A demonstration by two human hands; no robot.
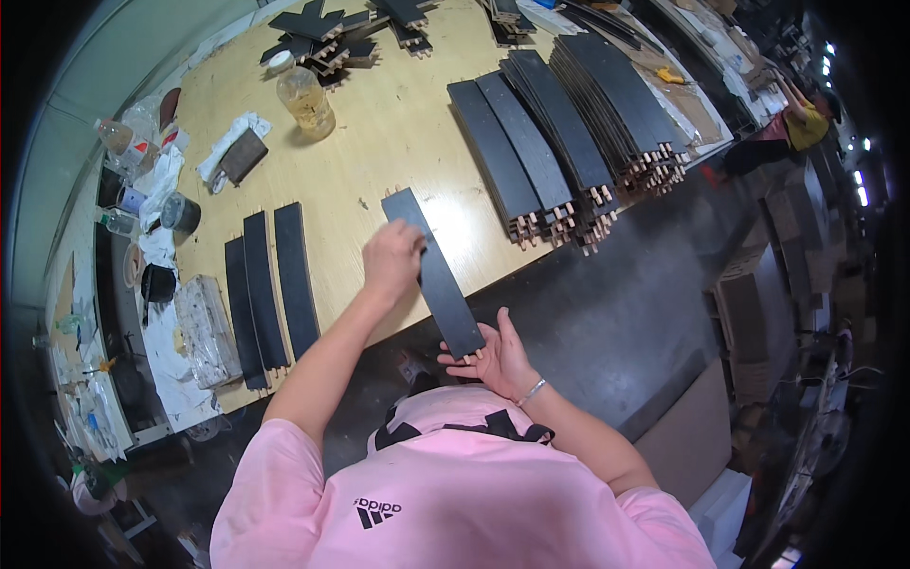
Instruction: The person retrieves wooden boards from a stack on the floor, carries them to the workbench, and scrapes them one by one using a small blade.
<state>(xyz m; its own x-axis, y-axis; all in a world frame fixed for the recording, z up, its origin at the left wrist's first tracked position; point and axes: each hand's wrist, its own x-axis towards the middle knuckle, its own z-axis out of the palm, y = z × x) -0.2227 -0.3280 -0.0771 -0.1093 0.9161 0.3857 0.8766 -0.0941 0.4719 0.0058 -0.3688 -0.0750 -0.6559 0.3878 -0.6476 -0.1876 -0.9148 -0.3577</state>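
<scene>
A dark slat [434, 275] with small wooden pegs at its ends lies at an angle across the table's front edge, its near end overhanging. Above its surface, my left hand [391, 261] is closed with the fingers pressed together; whatever they pinch, if anything, is hidden. My right hand [500, 358] is palm up at the slat's near end, thumb stretched away and fingers spread, some partly under the pegged end. To the left, three similar slats [295, 275] lie side by side. Stacks of pegged slats [507, 147] stand to the right.
On the pale wooden table [351, 180] stand a bottle of yellowish liquid [305, 102] and a dark block [244, 156] on a white cloth. A loose pile of slats [318, 43] lies at the back. Bottles and cups [180, 212] crowd the left side. Another person [806, 123] is far right.
</scene>
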